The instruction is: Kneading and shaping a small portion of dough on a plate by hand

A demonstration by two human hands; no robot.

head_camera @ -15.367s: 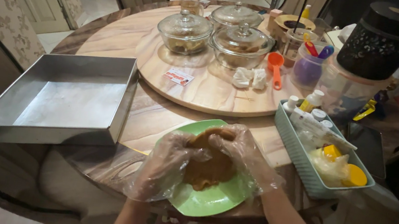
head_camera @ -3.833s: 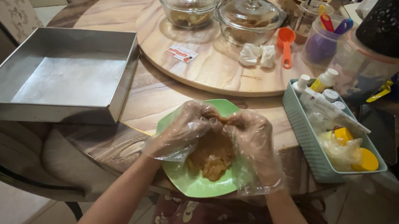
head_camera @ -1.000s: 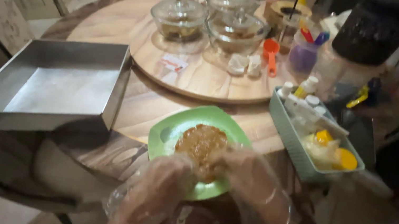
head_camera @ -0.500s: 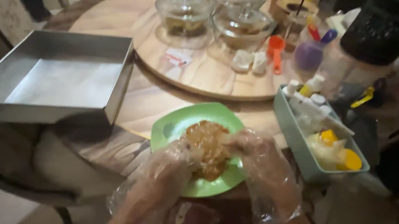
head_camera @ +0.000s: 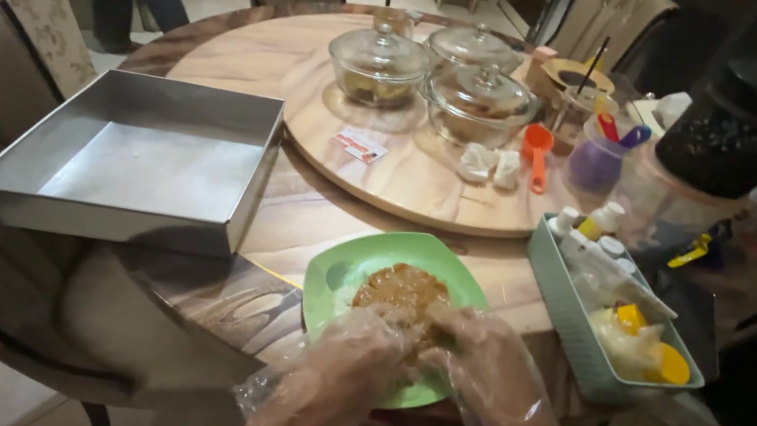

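Pressing in from both sides, the left hand [head_camera: 344,365] and the right hand [head_camera: 489,378], each in a loose clear plastic glove, now sit on the near edge of the brown dough mound [head_camera: 402,290]; a second ago they were lifted off toward the person's lap and the mound lay fully bare, so the hands have come back onto it; fingers are curled and cupped against the dough, the two hands nearly touching each other, not spread flat. The dough rests in the middle of the green plate [head_camera: 344,273], which stands at the near edge of the round wooden table [head_camera: 243,45]; its far half shows uncovered, patted into a low rounded cake. By my reading the shaping is going on, with the mound being gathered rather than lifted. Left of the plate, apart from it, stands the square metal baking pan [head_camera: 143,168]; to the right, just beside the plate, the pale green tray of small bottles [head_camera: 579,351]; beyond, on the wooden turntable [head_camera: 405,172], three lidded glass bowls [head_camera: 379,63].
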